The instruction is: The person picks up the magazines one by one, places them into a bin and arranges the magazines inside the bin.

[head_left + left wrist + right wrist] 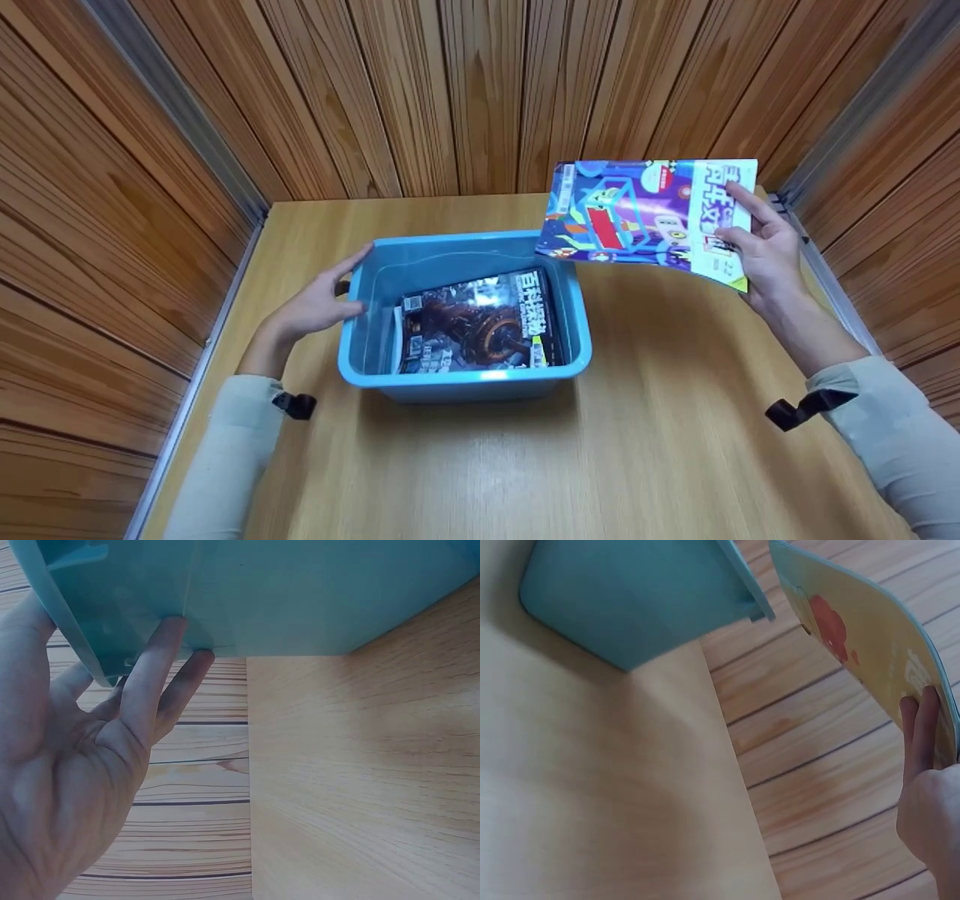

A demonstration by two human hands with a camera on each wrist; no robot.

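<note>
Blue bin (577, 330) sits centre frame on the wooden worktop (675, 450), a dark magazine (472, 322) flat inside. Left hand (319, 304) rests straight-fingered against the bin's left wall, grip loose, holding nothing. Right hand (765, 247), upper right, pinches a purple magazine (637, 210) by its edge, held in air beyond the bin's far right corner.

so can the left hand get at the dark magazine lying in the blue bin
Probably yes: the left hand rests on the blue bin at its left wall, the bin has no lid, and the dark magazine lies uncovered; the colourful magazine is off right.
</note>
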